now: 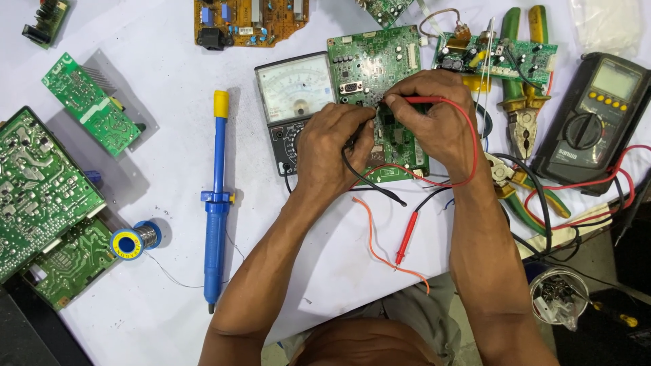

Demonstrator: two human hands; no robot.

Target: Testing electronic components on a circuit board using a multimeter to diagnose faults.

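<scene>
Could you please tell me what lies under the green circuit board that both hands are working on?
The analog meter sits partly beneath the green circuit board. Both hands cover the board's middle, so anything else underneath is hidden.

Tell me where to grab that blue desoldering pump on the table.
Grip the desoldering pump around its long blue barrel, just above the side clip, coming from its left side over bare table. It lies flat, tip toward you, and both hands work on its right.
</scene>
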